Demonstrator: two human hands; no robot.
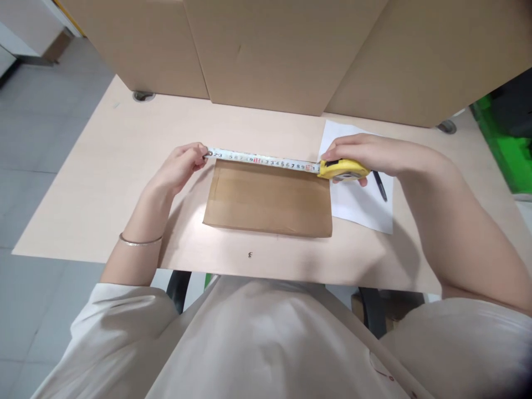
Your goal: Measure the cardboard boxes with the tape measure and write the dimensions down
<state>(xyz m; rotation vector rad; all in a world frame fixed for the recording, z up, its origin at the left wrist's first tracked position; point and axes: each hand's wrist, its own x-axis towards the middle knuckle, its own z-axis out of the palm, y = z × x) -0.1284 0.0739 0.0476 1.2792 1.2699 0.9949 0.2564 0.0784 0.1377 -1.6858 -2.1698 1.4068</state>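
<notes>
A flat brown cardboard box (270, 199) lies on the table in front of me. Along its far edge stretches the white blade of a tape measure (344, 169), whose yellow case sits near the box's far right corner. My right hand (353, 151) is closed around that case. At the other end, my left hand (187, 163) pinches the metal hook of the blade, just beyond the box's far left corner. Part of the right hand's fingers is hidden behind the case.
Partly under the box's right side and my right hand is a sheet of white paper (361, 208) with a black pen (379, 187) on it. Large cardboard panels (274, 50) stand along the back of the light wooden table (103, 216). Cable holes show near both back corners.
</notes>
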